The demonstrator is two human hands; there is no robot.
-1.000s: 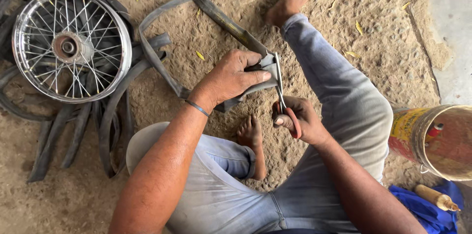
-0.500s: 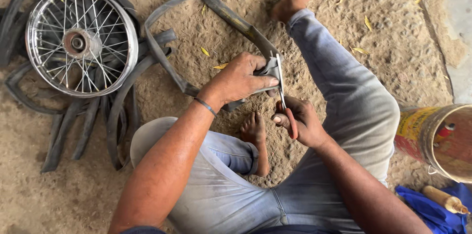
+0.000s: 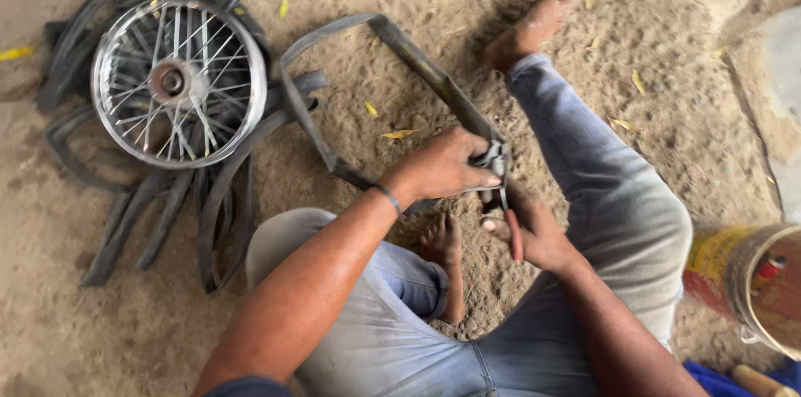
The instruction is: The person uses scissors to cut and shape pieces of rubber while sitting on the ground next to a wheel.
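Note:
I sit on sandy ground with my legs folded. My left hand (image 3: 442, 168) grips a fold of a grey rubber inner tube (image 3: 375, 30) that loops out over the sand ahead of me. Just below it, my right hand (image 3: 538, 238) is closed on the red handles of a pair of scissors (image 3: 507, 213), whose blades point up into the pinched tube between the two hands. My bare feet show, one near the tube's far end (image 3: 534, 26) and one tucked under my left hand (image 3: 442, 243).
A spoked metal wheel rim (image 3: 178, 80) lies at the left on several black rubber tubes (image 3: 217, 213). A yellow and red tin can (image 3: 751, 280) stands at the right edge, with blue cloth (image 3: 726, 380) below it. Yellow leaves dot the sand.
The view has shifted, so the wheel and tube sit further right and lower. My hands stay together on the tube and scissors, with the scissors handles now lower in my right hand.

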